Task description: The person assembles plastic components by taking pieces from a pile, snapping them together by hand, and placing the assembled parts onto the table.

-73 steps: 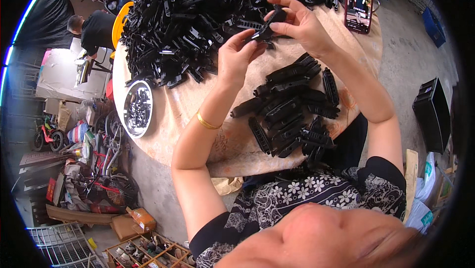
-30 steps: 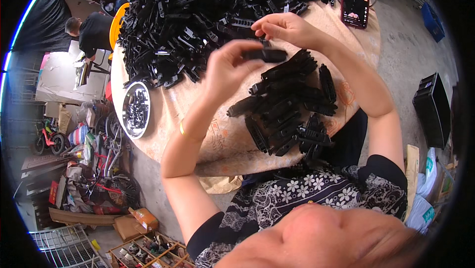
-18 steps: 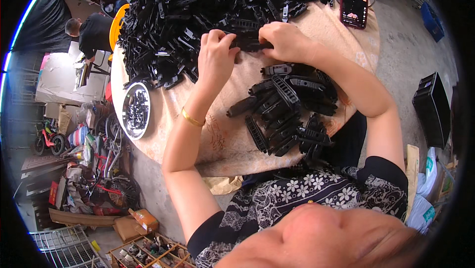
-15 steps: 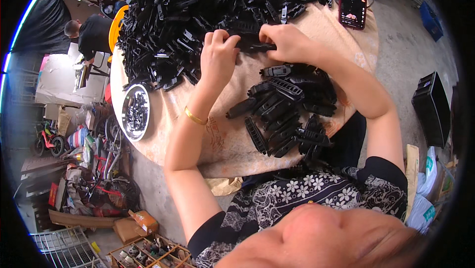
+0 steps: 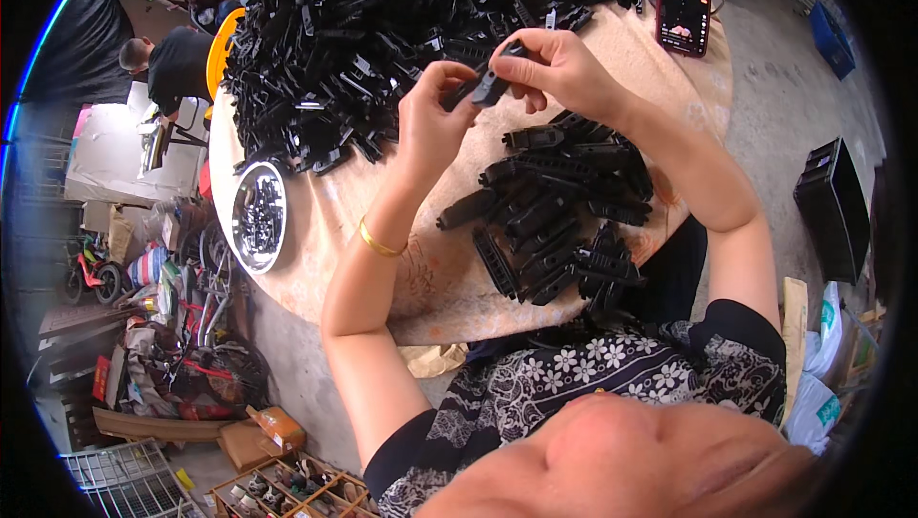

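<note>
Between my two hands, above the cloth-covered table [image 5: 382, 303], is a slim black plastic part [image 5: 491, 88]. My right hand [image 5: 547, 68] pinches it between thumb and fingers. My left hand [image 5: 438, 114] is closed on a dark plastic piece [image 5: 461, 95] right beside it; whether the two pieces are joined I cannot tell. Beyond my hands spreads a large heap of loose black plastic parts [image 5: 325, 49]. Closer to me, below my right hand, lies a smaller pile of long black plastic pieces [image 5: 550, 202], some with slotted sides.
On the table's left edge stands a round metal dish [image 5: 277, 252] with small dark pieces. A phone [image 5: 681, 1] showing a video is propped at the far right. A black crate [image 5: 834, 207] sits on the floor to the right. A person [image 5: 182, 64] works at the far left.
Both hands have come up from the edge of the large heap and closer together. The black part is now raised between them.
</note>
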Motion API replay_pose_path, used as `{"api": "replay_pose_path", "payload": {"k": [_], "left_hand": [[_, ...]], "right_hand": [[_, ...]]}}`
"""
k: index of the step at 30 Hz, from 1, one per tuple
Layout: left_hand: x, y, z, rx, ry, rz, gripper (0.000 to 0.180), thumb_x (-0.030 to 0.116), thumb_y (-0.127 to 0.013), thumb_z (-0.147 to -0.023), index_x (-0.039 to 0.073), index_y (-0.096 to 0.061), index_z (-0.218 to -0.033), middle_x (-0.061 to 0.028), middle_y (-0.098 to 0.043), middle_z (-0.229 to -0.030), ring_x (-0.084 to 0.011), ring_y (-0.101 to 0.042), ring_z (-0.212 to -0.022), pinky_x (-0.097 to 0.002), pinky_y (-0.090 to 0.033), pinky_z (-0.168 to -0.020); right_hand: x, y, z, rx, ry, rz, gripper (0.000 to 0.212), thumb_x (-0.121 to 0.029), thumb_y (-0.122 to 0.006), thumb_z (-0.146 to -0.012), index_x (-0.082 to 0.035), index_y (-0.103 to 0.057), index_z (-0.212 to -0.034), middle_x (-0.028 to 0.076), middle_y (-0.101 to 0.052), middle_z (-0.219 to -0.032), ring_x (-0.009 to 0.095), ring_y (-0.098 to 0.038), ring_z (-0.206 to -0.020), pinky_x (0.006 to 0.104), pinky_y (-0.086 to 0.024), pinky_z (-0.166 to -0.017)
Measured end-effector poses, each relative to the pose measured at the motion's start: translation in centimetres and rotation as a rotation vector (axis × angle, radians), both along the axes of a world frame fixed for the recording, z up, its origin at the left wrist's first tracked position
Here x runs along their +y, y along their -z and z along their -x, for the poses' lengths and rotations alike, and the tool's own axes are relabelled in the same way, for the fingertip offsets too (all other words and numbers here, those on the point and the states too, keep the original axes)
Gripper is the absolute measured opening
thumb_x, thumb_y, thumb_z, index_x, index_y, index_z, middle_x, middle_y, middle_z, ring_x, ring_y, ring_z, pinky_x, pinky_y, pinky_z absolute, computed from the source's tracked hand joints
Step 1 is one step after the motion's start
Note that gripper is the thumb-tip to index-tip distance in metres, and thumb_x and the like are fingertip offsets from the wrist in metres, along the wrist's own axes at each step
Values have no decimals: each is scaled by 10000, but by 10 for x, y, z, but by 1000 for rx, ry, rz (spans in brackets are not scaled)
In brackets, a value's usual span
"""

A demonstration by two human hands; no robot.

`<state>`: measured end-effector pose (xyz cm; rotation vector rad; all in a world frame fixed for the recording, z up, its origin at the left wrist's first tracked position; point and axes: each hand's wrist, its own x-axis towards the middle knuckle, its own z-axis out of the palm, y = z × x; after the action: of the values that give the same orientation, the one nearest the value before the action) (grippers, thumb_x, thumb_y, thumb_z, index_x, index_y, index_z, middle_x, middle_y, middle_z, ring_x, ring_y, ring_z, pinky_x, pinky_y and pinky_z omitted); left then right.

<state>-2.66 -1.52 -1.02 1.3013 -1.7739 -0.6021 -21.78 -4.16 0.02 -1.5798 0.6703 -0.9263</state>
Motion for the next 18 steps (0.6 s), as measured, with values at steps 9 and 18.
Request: {"api": "replay_pose_path", "payload": {"k": [9, 18], "left_hand": [[9, -1, 2, 429, 104, -237, 353, 22, -582, -800, -36, -553, -1147, -62, -634, -887, -86, -582, -736, -204, -473, -678], [9, 1, 1, 503, 87, -245, 366, 56, -650, -803, -54, -558, -1139, -74, -641, -908, -89, -580, -747, -206, -472, -679]], "right_hand": [[-8, 14, -2, 130, 172, 137, 302, -275, -597, -871, -12, -625, -725, -21, -569, -642, 41, -483, -544, 190, -403, -509], [-7, 20, -2, 232, 192, 190, 348, -325, -697, -777, -2, -617, -674, 36, -592, -617, 75, -512, -521, 216, -413, -474]]}}
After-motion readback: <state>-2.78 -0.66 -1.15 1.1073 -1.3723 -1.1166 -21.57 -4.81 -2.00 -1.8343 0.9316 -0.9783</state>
